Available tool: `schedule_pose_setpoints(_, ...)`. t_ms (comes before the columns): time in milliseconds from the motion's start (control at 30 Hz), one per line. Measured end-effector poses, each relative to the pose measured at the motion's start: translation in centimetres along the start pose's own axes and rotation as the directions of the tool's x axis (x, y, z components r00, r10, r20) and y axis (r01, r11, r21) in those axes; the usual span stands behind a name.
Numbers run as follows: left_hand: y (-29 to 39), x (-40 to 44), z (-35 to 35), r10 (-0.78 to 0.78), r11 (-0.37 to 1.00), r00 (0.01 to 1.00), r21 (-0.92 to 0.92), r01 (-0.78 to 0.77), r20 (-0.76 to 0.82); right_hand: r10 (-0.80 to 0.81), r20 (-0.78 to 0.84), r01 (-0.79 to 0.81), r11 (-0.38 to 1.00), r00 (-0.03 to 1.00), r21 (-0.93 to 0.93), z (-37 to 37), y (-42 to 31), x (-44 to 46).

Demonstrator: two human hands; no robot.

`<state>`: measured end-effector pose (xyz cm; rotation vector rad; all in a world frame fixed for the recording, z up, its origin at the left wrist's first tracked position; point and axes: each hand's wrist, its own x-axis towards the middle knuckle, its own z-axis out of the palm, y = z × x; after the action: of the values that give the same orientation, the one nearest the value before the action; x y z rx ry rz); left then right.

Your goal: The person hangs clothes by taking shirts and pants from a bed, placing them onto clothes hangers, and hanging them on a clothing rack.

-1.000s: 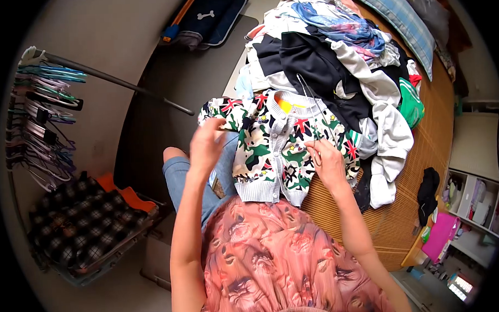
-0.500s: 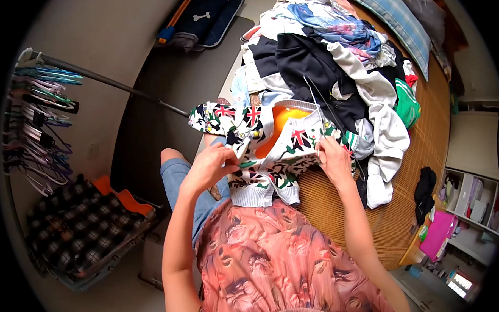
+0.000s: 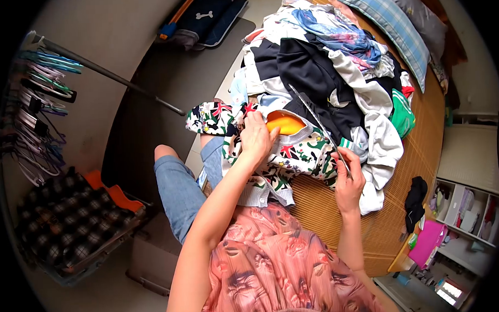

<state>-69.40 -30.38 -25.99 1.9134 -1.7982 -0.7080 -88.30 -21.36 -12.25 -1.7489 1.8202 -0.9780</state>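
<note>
A patterned cardigan (image 3: 310,154) with flag motifs and pale ribbed trim lies across my lap and the bed edge. Bright orange cloth (image 3: 286,123) shows inside its neckline. My left hand (image 3: 256,138) grips the cardigan near the shoulder, beside the neck opening. In my right hand (image 3: 349,180) is a thin clothes hanger (image 3: 314,114), seen almost edge-on. It slants up and left past the collar, over the dark clothing behind. The hanger's full shape cannot be made out.
A big heap of clothes (image 3: 363,116) covers the woven bed mat (image 3: 317,219). Hangers (image 3: 42,122) hang from a metal rail (image 3: 115,75) at left. Below them sits a checked cloth (image 3: 59,223). A blue checked pillow (image 3: 393,27) lies at the far end.
My left hand has moved up and right, from the cardigan's front to its shoulder by the neckline. My right hand has shifted right and down, and the hanger now tilts more.
</note>
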Motion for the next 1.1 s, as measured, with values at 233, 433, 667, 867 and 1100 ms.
schedule_pose_setpoints(233,-3.8,-0.2,0.1,-0.018,0.994,0.998,-0.110,0.025,0.060,-0.001,0.012,0.001,1.000,1.000,0.007,-1.3,-0.6,-1.0)
schedule_pose_setpoints(433,-1.2,-2.7,-4.5,0.044,0.887,0.982,-0.445,-0.124,-0.185,0.056,0.153,-0.062,0.997,0.987,0.036,-0.5,-0.4,-0.2)
schedule_pose_setpoints(667,4.0,-6.8,-7.0,0.238,0.750,0.951,-0.585,-0.310,-0.200,0.033,0.112,-0.065,0.953,0.993,0.297,4.9,-0.7,1.4)
schedule_pose_setpoints(867,6.2,-8.3,-10.0,0.458,0.699,0.889,-0.610,-0.373,-0.018,0.104,0.185,-0.206,0.672,0.977,0.711,6.6,1.1,2.1)
schedule_pose_setpoints(1100,4.5,-5.5,-18.0,0.491,0.814,0.766,-0.095,-0.573,-0.414,0.084,0.229,-0.242,0.460,0.970,0.854,3.7,1.1,2.9)
